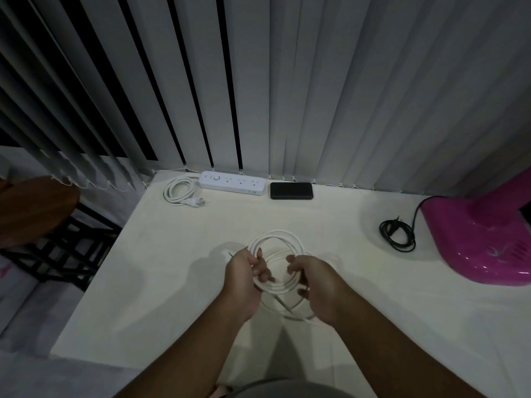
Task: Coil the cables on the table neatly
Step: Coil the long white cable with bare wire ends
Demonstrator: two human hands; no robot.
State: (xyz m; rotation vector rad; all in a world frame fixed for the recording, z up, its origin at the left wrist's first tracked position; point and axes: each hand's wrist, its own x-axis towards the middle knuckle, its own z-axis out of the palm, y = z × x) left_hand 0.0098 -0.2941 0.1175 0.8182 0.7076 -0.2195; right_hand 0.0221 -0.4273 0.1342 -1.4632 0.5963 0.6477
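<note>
Left hand [244,278] closed around the left side of the white cable [277,248], fingers curled over the bundled loops. Right hand [316,285] gripping the right side of the same coil, fingers hooked through it. Both hold it just above the table [143,297], centre front.

Risks: loops look uneven in size, a few strands cross inside the ring, so loosening either grip could let the coil spring open or slump into a tangle. One loose strand hangs below the hands toward the table edge; if it catches while winding, it could drag the loops out of round. A thin end pokes out left of the left hand; whether it is a plug tip, cannot tell.

Cable look: thin, white, several rounds, roughly circular, top arc fairly tidy, lower part messier. Probably springy, wants to unwind.

Other cables look done: white cord [178,191] coiled beside the power strip [232,183] at the back, black cord [398,235] looped near the pink fan base [474,239]. Black power bank [291,191] sits right of the strip.
</note>
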